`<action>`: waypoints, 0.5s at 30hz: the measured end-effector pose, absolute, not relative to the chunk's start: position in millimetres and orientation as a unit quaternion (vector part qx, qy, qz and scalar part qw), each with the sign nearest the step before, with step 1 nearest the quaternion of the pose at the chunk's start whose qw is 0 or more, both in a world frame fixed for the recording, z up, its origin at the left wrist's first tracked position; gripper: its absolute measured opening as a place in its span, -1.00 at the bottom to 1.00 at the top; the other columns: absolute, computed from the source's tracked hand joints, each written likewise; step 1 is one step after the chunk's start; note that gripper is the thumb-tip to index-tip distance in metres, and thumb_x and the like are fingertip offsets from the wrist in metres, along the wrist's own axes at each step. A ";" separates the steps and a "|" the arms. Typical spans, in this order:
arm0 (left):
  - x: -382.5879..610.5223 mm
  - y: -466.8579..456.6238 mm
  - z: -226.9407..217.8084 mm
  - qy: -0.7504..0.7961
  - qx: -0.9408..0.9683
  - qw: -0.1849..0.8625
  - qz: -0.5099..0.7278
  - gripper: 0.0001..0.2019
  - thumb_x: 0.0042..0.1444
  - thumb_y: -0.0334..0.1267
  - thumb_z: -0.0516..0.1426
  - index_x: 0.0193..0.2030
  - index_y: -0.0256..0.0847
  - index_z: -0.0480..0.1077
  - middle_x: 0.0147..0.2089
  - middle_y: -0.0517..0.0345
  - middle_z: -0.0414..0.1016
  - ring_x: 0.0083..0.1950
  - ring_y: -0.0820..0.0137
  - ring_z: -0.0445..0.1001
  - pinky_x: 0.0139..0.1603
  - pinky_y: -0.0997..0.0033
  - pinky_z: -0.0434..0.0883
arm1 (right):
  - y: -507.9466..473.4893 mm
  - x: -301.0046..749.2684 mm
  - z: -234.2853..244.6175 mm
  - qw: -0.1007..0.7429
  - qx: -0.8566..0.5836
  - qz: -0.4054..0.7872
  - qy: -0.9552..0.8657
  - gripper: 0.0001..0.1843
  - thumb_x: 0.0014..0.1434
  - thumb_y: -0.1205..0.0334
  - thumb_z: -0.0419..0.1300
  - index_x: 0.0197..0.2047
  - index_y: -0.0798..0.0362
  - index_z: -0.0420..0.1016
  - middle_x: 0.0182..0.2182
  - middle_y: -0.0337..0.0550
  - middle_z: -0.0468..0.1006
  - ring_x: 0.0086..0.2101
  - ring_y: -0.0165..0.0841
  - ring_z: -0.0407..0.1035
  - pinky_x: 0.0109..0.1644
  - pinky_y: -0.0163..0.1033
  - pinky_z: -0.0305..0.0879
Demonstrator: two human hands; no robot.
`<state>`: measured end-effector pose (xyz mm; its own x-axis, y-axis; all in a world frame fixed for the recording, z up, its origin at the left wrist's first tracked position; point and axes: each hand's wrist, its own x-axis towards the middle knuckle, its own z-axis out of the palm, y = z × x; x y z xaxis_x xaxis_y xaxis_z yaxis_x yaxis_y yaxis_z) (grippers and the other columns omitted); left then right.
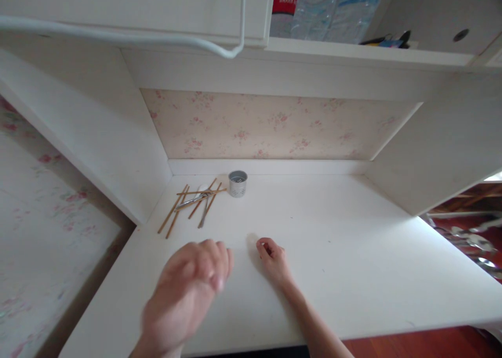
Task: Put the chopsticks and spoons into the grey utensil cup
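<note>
My left hand (188,290) is raised above the white desk (353,264), near the camera and blurred, with its fingers curled together. My right hand (272,258) rests on the desk with its fingers loosely curled and nothing visible in them. Farther back on the left lie several wooden chopsticks (174,211) in a loose heap, with a metal spoon (194,198) across them. A small metal perforated cup (237,183) stands upright just right of the chopsticks. Both hands are well short of these things.
The desk sits in a white alcove with floral wallpaper (266,125) at the back and side panels left and right. A shelf above holds plastic water bottles (333,7). A white cable (117,33) hangs across the top. Reddish floor shows at the right.
</note>
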<state>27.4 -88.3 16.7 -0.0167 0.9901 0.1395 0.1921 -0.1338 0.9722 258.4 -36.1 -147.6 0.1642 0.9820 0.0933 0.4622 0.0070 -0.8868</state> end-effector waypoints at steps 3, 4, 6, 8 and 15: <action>49.7 -47.9 -19.6 0.502 0.570 0.469 0.450 -0.68 0.19 0.01 0.05 -0.38 -0.15 0.48 -0.37 0.09 0.50 -0.33 0.32 0.38 -0.25 0.31 0.36 | -36.5 257.7 -146.1 0.422 -0.633 0.308 -0.572 -0.58 0.25 -0.07 0.02 -0.25 0.08 0.52 -0.62 -0.30 0.34 -0.57 -0.43 0.20 -0.50 -0.35 0.05; 52.6 -39.0 -36.6 0.519 0.565 0.478 0.428 -0.68 0.16 0.03 0.07 -0.34 -0.16 0.48 -0.37 0.11 0.49 -0.35 0.35 0.37 -0.29 0.36 0.33 | -36.5 257.4 -145.7 0.421 -0.632 0.307 -0.574 -0.59 0.25 -0.07 0.02 -0.25 0.08 0.52 -0.62 -0.30 0.34 -0.57 -0.43 0.20 -0.50 -0.35 0.05; 51.3 -28.4 -72.0 0.562 0.550 0.477 0.391 -0.64 0.13 0.07 0.05 -0.32 -0.18 0.47 -0.45 0.17 0.43 -0.47 0.40 0.30 -0.43 0.41 0.25 | -36.3 256.7 -145.4 0.419 -0.631 0.306 -0.577 -0.59 0.25 -0.07 0.03 -0.25 0.08 0.52 -0.63 -0.30 0.34 -0.58 -0.42 0.20 -0.50 -0.34 0.04; 44.7 -25.3 -100.9 0.585 0.571 0.446 0.364 -0.63 0.12 0.07 0.05 -0.38 -0.20 0.46 -0.49 0.20 0.39 -0.46 0.40 0.31 -0.41 0.43 0.24 | -35.8 256.0 -145.5 0.416 -0.630 0.304 -0.581 -0.59 0.24 -0.07 0.03 -0.26 0.08 0.53 -0.64 -0.31 0.33 -0.58 -0.42 0.20 -0.50 -0.34 0.04; 35.4 -26.9 -127.1 0.575 0.613 0.418 0.346 -0.60 0.19 0.09 -0.01 -0.32 -0.18 0.47 -0.49 0.23 0.40 -0.45 0.41 0.36 -0.43 0.47 0.25 | -35.6 254.8 -146.9 0.405 -0.632 0.299 -0.590 -0.59 0.24 -0.06 0.03 -0.26 0.07 0.53 -0.62 -0.28 0.37 -0.58 -0.41 0.23 -0.49 -0.33 0.09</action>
<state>35.4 -26.9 -127.1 0.1009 0.9933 -0.0563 0.4161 0.0092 0.9093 254.8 -35.6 -146.9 0.1264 0.9870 0.0994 0.5033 0.0226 -0.8638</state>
